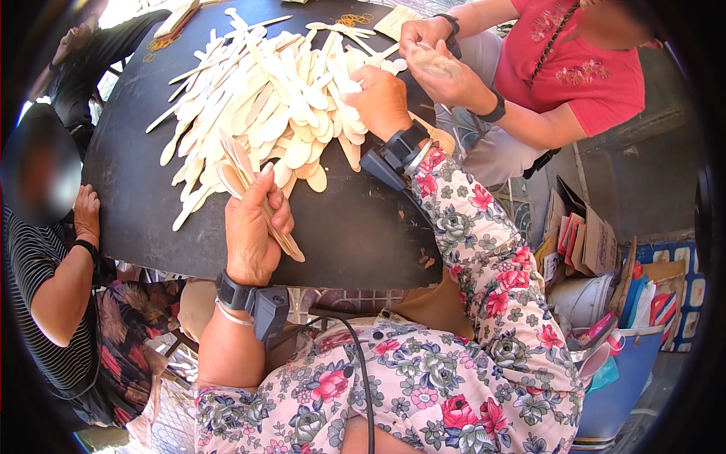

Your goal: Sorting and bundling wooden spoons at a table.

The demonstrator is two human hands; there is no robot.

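A heap of pale wooden spoons (291, 94) covers much of the dark table (355, 227). My left hand (255, 227) is closed around a small bundle of wooden spoons (239, 160), held upright and slightly tilted near the table's front edge. Reaching to the right side of the heap, my right hand (380, 102) has its fingers bent and closed against the spoons; what lies between the fingertips is hidden.
Across at the right, a person in a red top (544, 68) holds wooden spoons (439, 62). Another person's hand (86, 213) rests on the table's left edge. Rubber bands (355, 19) lie at the back. Cardboard boxes (594, 234) and a blue bin (624, 378) stand at right.
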